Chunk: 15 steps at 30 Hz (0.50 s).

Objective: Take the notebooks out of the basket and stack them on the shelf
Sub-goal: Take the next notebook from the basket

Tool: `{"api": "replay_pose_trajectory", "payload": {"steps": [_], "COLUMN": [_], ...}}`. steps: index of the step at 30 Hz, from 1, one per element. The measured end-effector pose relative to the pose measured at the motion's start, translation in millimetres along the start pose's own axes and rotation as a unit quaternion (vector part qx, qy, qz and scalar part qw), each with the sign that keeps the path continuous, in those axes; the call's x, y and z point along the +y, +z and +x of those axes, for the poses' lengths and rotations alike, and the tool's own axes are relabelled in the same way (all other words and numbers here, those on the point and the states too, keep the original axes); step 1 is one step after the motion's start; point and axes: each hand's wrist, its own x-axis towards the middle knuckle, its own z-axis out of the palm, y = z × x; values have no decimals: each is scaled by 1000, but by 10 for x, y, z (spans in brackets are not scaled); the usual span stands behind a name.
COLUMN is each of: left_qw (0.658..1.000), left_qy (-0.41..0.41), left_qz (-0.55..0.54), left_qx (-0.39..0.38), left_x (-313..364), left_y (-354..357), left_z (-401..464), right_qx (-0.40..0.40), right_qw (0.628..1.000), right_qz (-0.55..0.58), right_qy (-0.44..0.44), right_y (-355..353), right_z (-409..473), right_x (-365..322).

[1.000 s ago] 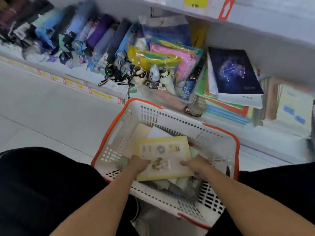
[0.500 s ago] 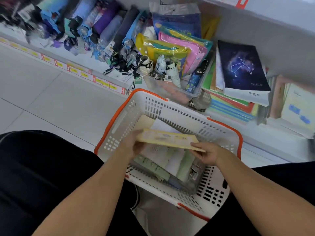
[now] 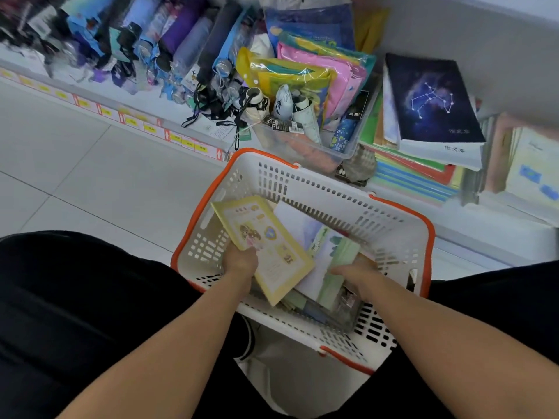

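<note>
Yellow notebook (image 3: 266,252) gripped by left hand (image 3: 240,263) over basket (image 3: 393,234); right hand (image 3: 355,275) fingers curled on green notebook (image 3: 340,267)

perforated plastic basket (image 3: 338,195), glossy paper notebook (image 3: 272,252)

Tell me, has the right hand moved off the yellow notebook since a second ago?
Yes. The right hand let go of the yellow notebook and dropped rightward, deeper into the basket.
</note>
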Motion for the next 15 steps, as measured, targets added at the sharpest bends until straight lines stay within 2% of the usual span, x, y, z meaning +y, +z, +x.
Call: {"api": "replay_pose_trajectory", "payload": {"steps": [3,5,9,11,13,15], "left_qw": [1000,1000,998,997,996,994], "left_qy": [-12,-23,-43,-52,-70,-92], "left_qz": [-3,10,41,49,50,62], "left_qx": [0,10,28,25,22,5], "left_x": [0,-18,-31,-5,37,26], "left_y": [-20,-27,-36,-4,27,44], "left_z": [63,58,10,27,69,181], "right_qx": [-85,-94,-81,-36,77,171], "right_qw": [991,986,973,974,972,944], "right_qz": [63,99,215,219,182,186], "right_qy": [78,93,30,-41,-130,-210], "right_y": [45,46,29,-11,-82,-220], "right_z": [-178,-140,-151,-256,-410,-695], "right_x": [-110,-70,-97,-225,-396,-596]}}
